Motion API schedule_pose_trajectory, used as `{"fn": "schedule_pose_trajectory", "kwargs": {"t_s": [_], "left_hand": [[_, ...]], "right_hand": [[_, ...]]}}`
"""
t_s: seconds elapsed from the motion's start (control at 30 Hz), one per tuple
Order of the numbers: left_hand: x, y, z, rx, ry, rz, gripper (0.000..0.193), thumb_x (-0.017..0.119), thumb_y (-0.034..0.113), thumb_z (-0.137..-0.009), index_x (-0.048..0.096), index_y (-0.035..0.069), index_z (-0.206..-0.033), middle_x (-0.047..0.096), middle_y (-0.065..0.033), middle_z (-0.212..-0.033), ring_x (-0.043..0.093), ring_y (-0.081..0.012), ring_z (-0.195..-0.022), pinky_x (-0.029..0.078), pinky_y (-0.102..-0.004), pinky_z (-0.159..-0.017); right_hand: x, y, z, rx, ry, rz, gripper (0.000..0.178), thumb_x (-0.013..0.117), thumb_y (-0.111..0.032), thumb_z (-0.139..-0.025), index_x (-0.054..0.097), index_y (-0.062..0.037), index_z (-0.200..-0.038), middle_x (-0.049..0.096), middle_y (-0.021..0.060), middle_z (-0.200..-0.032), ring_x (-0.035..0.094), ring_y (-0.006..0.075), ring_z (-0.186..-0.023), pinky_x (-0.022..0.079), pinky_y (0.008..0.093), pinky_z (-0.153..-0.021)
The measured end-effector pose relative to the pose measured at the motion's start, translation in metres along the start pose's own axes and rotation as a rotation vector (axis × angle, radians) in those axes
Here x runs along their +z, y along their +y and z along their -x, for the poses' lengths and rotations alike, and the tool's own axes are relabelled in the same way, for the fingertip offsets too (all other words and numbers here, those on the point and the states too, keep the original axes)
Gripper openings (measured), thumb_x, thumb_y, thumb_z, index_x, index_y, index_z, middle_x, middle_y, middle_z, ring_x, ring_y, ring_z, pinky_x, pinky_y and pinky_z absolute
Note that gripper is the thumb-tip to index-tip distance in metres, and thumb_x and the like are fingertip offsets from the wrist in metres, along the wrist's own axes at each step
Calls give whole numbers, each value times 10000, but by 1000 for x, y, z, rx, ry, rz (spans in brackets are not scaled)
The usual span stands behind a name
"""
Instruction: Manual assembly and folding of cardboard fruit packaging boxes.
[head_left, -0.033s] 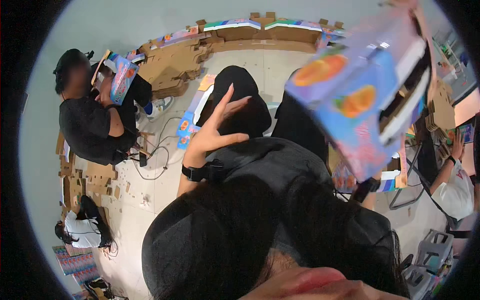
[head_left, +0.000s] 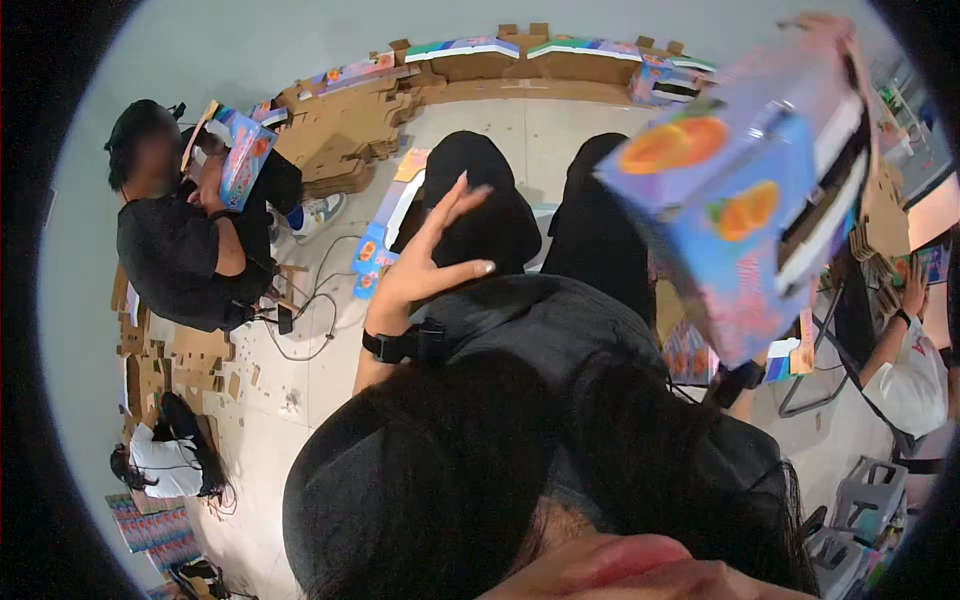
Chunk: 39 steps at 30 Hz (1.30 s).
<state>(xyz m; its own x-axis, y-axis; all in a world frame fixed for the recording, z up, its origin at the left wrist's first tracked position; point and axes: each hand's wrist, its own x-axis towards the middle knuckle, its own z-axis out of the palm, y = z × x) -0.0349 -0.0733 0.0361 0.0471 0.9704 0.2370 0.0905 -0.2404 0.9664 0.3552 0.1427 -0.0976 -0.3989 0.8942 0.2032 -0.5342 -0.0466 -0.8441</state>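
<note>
I am seeing the printed box (head_left: 700,240) hovering at two o'clock, tilted, slightly blurred and covering part of the view over the right thigh (head_left: 598,230). The left hand (head_left: 435,255) is hanging near eleven o'clock, its grip loose and spread, holding nothing, well apart from the box. The right hand is hiding behind the box; only its wrist strap (head_left: 742,376) is showing clearly, between three and four o'clock. I am guessing that this hand is supporting the box, but I cannot tell how its grip is set.

As for progress, I am judging the box to be largely formed: its panels are standing out as a solid shape. A long opening (head_left: 815,215) is gaping along its right side, so closing that is perhaps remaining. The inside is looking dark, and I cannot tell whether anything is in it.

Another printed box (head_left: 368,270) is sitting by the left leg, between nine and ten o'clock, its contents hidden. At twelve, a row of boxes (head_left: 585,48) is lining the wall, while stacked flat cardboard (head_left: 345,145) is lying near eleven, unfolded.
</note>
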Motion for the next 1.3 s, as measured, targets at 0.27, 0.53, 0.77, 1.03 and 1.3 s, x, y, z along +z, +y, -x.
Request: {"fn": "schedule_pose_trajectory", "kwargs": {"t_s": [0.27, 0.53, 0.77, 1.03, 1.3], "left_hand": [[-2, -49, 3, -105, 331, -1013, 1037, 811, 495, -587, 339, 211, -1466, -60, -235, -1557, -13, -471, -1421, 109, -649, -1074], [27, -34, -8, -358, -608, -260, 474, 678, 251, -874, 552, 109, -1308, 565, -119, -1290, 511, -213, -1216, 311, -373, -1091], [24, -32, -3, -333, -467, -109, 522, 639, 193, -911, 448, 36, -1371, 499, -91, -1363, 453, -160, -1239, 349, -314, -1060], [22, -29, 2, -365, -410, -105, 497, 620, 136, -920, 441, 16, -1367, 508, -96, -1347, 468, -164, -1230, 367, -311, -1049], [20, -30, 5, -349, -411, -57, 474, 601, 122, -930, 442, 9, -1363, 517, -100, -1333, 481, -161, -1217, 384, -307, -1032]], "right_hand": [[-48, -26, 44, 21, 201, 155, 559, 552, -442, -837, 594, 15, -1157, 639, 149, -1079, 609, 283, -974, 476, 412, -837], [-91, -66, 69, 67, 337, 344, 553, 538, -450, -850, 603, 18, -1138, 643, 146, -1057, 610, 278, -965, 475, 409, -831], [-121, -92, 104, 100, 483, 492, 549, 526, -457, -862, 611, 20, -1121, 645, 143, -1038, 610, 274, -957, 475, 406, -826], [-141, -101, 154, 135, 649, 634, 548, 512, -464, -875, 620, 22, -1102, 649, 140, -1016, 611, 270, -948, 474, 403, -820], [-154, -111, 189, 144, 796, 778, 550, 497, -472, -887, 630, 25, -1083, 652, 137, -994, 612, 265, -939, 473, 401, -815]]}}
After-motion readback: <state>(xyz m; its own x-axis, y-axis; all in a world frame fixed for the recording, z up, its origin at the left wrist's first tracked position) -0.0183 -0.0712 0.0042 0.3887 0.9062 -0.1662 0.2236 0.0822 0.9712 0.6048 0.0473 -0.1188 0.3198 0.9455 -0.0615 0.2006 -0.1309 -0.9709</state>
